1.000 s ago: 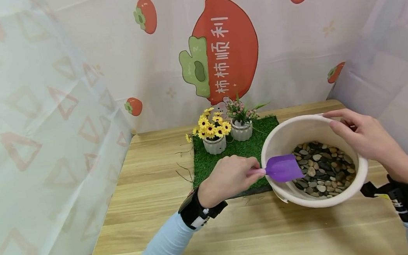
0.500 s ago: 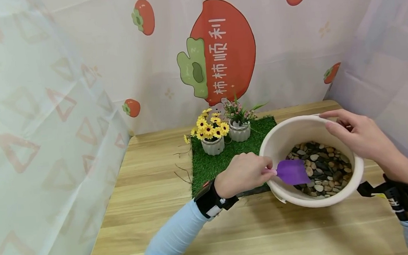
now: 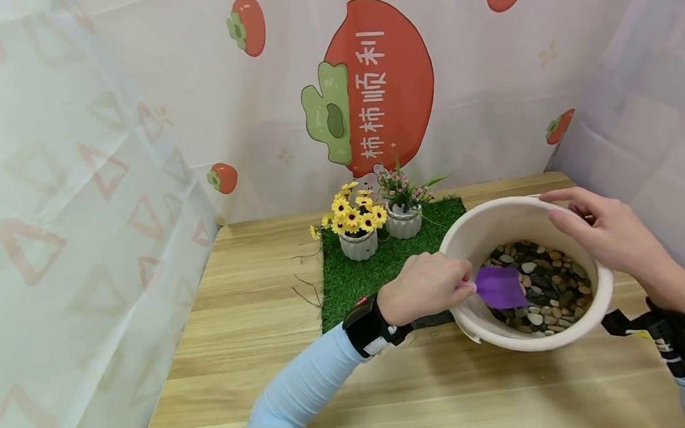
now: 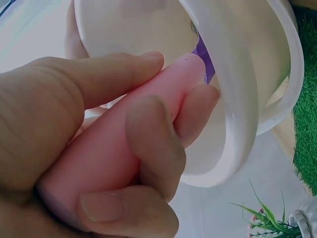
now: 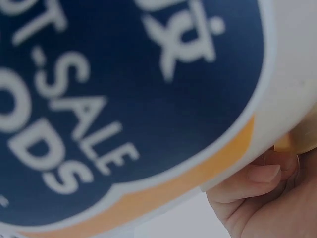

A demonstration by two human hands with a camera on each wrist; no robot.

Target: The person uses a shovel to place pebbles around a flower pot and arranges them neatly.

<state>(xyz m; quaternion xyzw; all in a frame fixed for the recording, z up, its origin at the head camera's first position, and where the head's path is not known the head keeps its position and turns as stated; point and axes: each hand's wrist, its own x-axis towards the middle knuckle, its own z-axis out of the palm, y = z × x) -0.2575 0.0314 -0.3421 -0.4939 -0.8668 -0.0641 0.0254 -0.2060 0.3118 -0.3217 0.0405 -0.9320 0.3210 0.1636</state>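
My left hand (image 3: 426, 287) grips the pink handle (image 4: 109, 144) of a small toy shovel, fingers wrapped round it in the left wrist view. Its purple blade (image 3: 500, 287) reaches inside a cream plastic bucket (image 3: 603, 289), over the near-left part of the pebbles. Black, tan and grey pebbles (image 3: 550, 286) cover the bottom of the bucket. On the far right side, my right hand (image 3: 611, 230) holds the bucket's rim, its thumb over the edge. The right wrist view is mostly filled by the bucket's dark blue label (image 5: 99, 99), with curled fingers (image 5: 257, 178) below the rim.
Left of the bucket lies a green turf mat (image 3: 348, 299) on the wooden table (image 3: 256, 350). Two white pots stand on it, one with yellow flowers (image 3: 351, 217), one with pink flowers (image 3: 400, 191). Printed cloth walls (image 3: 266, 127) enclose the table.
My left hand has moved right with the shovel, bringing the blade from the bucket's left rim further in and lower over the pebbles. My right hand stays on the rim.
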